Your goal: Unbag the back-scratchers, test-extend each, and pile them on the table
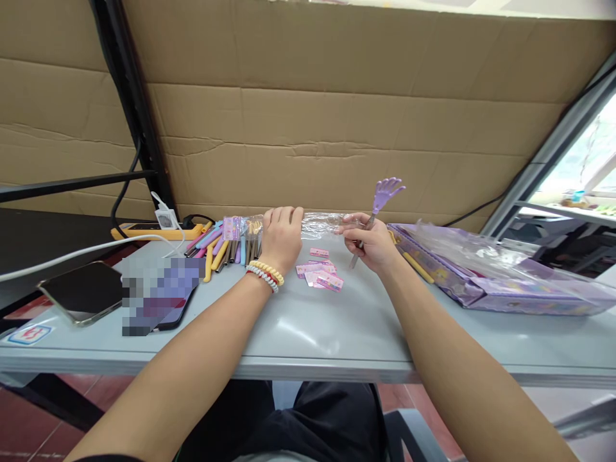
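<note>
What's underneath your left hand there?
Clear plastic shows beside the left hand, reaching toward the right hand. Whatever lies directly beneath the left palm is covered by the hand itself.

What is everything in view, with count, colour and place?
raised stick: one, purple, metallic, centre right
plastic film: one, clear, back middle
labels: several, pink, table middle
sticks: many, mixed colours, left pile
loose stick: one, yellow, beside box
box: one, purple, right
phones: two, dark, purplish, left
power strip: one, yellow, back left
charger: one, white, at strip
cables: several, white, black, sides
table: one, grey, underneath
cardboard: one, brown, behind
post: one, black, left
bracelets: several, mixed colours, left wrist
left hand: one, on film
right hand: one, holding raised stick
</note>
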`<state>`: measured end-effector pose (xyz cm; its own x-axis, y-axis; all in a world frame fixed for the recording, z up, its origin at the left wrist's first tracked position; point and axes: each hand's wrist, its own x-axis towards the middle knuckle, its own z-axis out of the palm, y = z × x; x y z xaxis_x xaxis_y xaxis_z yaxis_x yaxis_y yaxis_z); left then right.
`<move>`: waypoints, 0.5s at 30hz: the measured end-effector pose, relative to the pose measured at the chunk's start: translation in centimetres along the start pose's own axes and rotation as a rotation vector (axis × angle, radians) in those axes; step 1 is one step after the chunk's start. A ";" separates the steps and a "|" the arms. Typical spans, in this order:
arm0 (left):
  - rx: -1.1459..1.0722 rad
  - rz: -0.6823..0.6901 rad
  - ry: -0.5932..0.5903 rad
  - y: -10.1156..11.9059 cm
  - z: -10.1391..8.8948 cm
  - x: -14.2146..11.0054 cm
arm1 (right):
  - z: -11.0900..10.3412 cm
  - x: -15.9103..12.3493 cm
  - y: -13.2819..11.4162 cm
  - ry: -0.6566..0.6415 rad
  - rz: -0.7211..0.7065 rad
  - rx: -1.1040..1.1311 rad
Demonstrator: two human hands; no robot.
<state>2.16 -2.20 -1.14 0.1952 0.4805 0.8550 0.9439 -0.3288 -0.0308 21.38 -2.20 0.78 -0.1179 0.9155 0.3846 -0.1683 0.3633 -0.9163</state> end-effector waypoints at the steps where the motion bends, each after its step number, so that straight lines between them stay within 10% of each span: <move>1: 0.009 -0.013 -0.010 -0.1 0.0 0.0 | 0.0 0.0 0.0 -0.005 0.005 -0.003; 15: -0.012 -0.023 -0.001 -0.3 0.7 -0.2 | 0.4 -0.1 0.0 0.059 0.013 -0.059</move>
<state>2.02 -1.61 -1.69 0.1738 0.4885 0.8551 0.9449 -0.3273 -0.0050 20.98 -2.31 0.77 -0.0616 0.9281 0.3672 -0.1087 0.3595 -0.9268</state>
